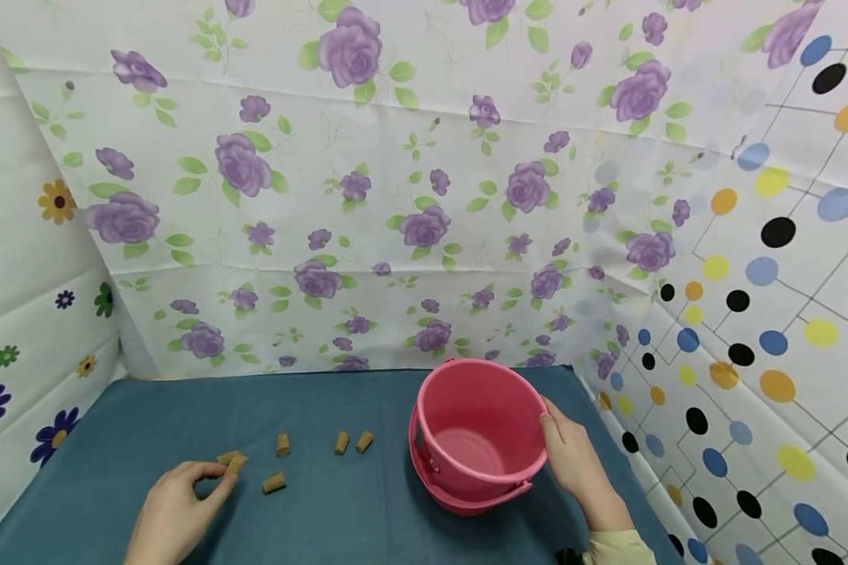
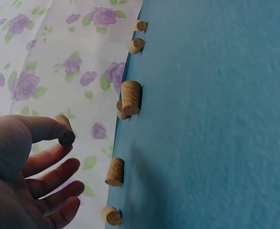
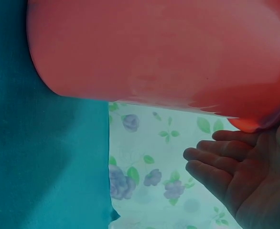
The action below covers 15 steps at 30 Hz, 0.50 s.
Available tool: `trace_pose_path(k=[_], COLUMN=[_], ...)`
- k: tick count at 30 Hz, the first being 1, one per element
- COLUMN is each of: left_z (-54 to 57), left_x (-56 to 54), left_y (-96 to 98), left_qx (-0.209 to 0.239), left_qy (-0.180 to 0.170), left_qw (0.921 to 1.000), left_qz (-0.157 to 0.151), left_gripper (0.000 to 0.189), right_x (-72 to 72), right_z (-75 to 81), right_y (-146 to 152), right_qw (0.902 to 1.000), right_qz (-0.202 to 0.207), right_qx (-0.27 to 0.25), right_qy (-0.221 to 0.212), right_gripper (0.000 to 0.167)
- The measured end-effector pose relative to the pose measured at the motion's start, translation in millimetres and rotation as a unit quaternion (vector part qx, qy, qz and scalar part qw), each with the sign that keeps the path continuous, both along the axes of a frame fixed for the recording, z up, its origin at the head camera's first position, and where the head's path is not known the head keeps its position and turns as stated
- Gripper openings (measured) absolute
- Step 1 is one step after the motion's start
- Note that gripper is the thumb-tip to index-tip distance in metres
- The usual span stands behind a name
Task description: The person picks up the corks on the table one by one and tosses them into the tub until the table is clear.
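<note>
Between thumb and forefinger, my left hand [image 1: 177, 502] pinches a small cork [image 2: 66, 131] at the left of the table. Its other fingers are spread and loosely bent in the left wrist view. Just behind it lies another cork [image 1: 227, 457], partly hidden. More corks lie to the right, among them one upright-looking cork [image 1: 283, 444] and a cork on its side [image 1: 274, 482]. My right hand [image 1: 575, 459] holds the rim of a pink bucket [image 1: 459, 471] at its right side, thumb at the rim. In the right wrist view, its fingers [image 3: 216, 162] extend beside the bucket wall.
A blue-green cloth [image 1: 325, 526] covers the table. Two more corks [image 1: 342, 443] lie near its middle. The bucket's pink handle [image 1: 466, 506] hangs down in front. Floral sheeting [image 1: 396, 196] stands behind, and dotted sheeting [image 1: 770, 314] on the right.
</note>
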<state>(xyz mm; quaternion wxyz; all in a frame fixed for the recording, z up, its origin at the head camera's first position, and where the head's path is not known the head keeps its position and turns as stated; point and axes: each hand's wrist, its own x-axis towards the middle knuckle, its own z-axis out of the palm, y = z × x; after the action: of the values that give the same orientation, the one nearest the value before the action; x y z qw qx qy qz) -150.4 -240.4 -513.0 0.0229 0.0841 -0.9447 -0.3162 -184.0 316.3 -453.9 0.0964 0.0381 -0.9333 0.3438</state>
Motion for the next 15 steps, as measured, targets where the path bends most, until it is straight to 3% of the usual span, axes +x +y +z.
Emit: trace_pose_path(k=[5, 15], left_z=[3.4, 10.2], left_x=[-0.9, -5.4], left_y=[6.5, 20.0], left_qx=[0.009, 0.028], left_qy=[0.014, 0.011], left_qw=[0.9998, 0.9994], left_qz=[-0.012, -0.019], left_gripper=[0.047, 0.053], right_x=[0.2, -0.5], right_z=[0.3, 0.0], right_y=[0, 1], right_qw=[1.0000, 1.0000], right_qz=[0.001, 0.000], right_qx=[0.000, -0.004], right_qy=[-0.001, -0.002], right_gripper=[0.056, 0.055])
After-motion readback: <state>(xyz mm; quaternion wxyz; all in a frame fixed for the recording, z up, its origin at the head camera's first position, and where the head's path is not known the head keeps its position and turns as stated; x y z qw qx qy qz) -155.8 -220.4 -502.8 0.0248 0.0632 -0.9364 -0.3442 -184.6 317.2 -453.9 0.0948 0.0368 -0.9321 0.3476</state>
